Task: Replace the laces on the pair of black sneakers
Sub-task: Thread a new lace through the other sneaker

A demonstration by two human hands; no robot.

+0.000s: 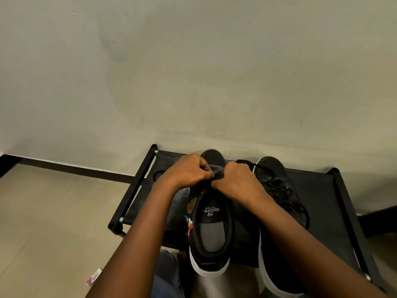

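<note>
Currently, left hand [189, 171] and right hand [236, 181] both pinch the black lace [218, 175] over the left sneaker [211, 229] on the black rack [322, 196]; the laced right sneaker [277, 190] stands beside it.

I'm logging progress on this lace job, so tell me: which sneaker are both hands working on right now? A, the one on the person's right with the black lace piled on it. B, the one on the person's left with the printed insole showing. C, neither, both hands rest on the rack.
B: the left hand and right hand meet over the front of the left sneaker, while the right sneaker sits untouched with its loose lace.
</note>
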